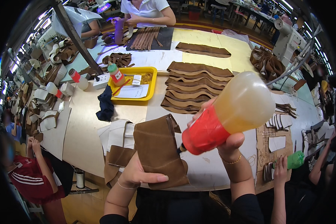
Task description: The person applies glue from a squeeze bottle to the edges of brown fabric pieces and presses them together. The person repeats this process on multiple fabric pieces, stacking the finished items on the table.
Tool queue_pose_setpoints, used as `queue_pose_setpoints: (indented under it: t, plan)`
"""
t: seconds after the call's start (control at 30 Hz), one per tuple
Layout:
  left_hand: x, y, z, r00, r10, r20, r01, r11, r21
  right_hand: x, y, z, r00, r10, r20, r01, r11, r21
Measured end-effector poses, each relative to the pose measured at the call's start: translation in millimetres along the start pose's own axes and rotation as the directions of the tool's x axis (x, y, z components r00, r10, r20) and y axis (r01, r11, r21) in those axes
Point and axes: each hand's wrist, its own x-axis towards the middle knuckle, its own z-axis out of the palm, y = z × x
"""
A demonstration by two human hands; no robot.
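My left hand (140,172) grips a brown leather piece (156,143) from below, thumb lying across its front. In my right hand (230,143) is a translucent plastic bottle (246,100) of amber liquid, wrapped in a red band around its neck. The bottle tilts down to the left, and its dark brush tip (181,148) is at the leather's right edge. Whether the tip presses on the edge I cannot tell. White-backed and brown leather pieces (119,156) lie on the table just left of my left hand.
Overlapping brown leather strips (194,87) lie ahead, with a single strip (203,49) farther back. A yellow tray (151,93) holds another bottle and paper, beside a dark cloth (105,104). Co-workers sit across and on both sides; one hand at right holds a green bottle (295,159).
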Motion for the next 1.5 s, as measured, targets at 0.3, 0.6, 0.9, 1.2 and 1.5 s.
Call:
queue_pose_setpoints:
  t: [0.3, 0.6, 0.9, 1.2, 1.5]
  plan:
    - [1.6, -0.4, 1.7, 1.0, 0.02, 0.006, -0.02, 1.0, -0.004, -3.5, 6.0, -7.6, 1.0, -0.008, 0.028, 0.008, 1.0, 0.01]
    - [2.2, -0.8, 3.2, 1.0, -0.004, -0.03, 0.002, 0.996, -0.084, -23.7, -2.9, -13.0, 0.99, 0.022, 0.14, -0.046, 0.984, 0.173]
    - [2.4, 0.9, 2.9, 1.0, -0.006, -0.016, 0.005, 1.0, -0.024, -4.1, -5.3, -3.0, 0.995, -0.059, 0.074, 0.061, 0.998, -0.031]
    - [3.2, 2.5, 5.8, 1.0, 0.002, -0.026, -0.003, 1.0, -0.027, -24.5, -22.9, -6.2, 0.995, -0.053, 0.082, 0.069, 0.973, -0.219]
    - [0.4, 2.8, 2.7, 0.999, 0.01, -0.048, -0.011, 1.0, -0.026, -19.5, -26.7, 4.2, 0.998, -0.052, -0.027, 0.045, 0.976, -0.211]
